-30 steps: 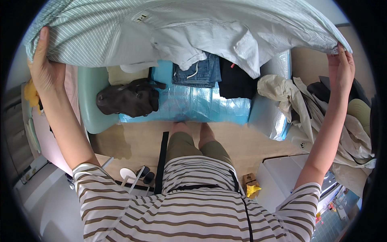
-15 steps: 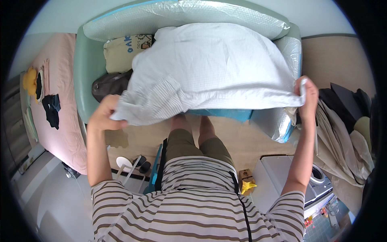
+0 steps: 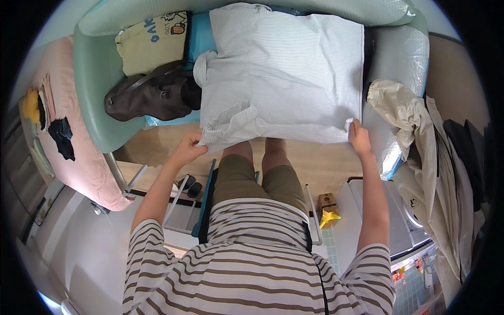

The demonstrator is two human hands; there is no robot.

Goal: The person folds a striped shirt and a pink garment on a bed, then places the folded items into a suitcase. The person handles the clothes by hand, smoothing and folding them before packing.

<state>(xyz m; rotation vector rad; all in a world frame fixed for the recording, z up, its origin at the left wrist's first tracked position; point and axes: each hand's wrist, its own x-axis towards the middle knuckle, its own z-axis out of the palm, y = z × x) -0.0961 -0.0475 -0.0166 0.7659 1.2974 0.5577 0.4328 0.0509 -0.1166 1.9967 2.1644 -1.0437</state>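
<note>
A white cloth with fine grey stripes (image 3: 294,73) is spread out over the seat of a green sofa (image 3: 93,100), its near edge stretched between my hands. At its near left corner my left hand (image 3: 190,149) pinches the fabric. My right hand (image 3: 360,137) grips a bunched bit of the near right corner. A loose, sleeve-like fold lies on the cloth beside my left hand. Left of the cloth, and partly touching it, rests a dark brown leather bag (image 3: 152,94). What lies under the cloth is hidden.
Behind the bag sits a cream printed cloth bag (image 3: 152,44). Silvery bubble wrap (image 3: 399,68) covers the sofa's right arm, with a beige garment (image 3: 399,107) draped there. A pink bed (image 3: 79,173) stands left. A small brown box (image 3: 326,203) and a washing machine (image 3: 362,215) are behind right.
The cloth has come down from a billow and lies flatter. Both hands have moved inward, closer together, still holding its near corners. More of the brown bag shows.
</note>
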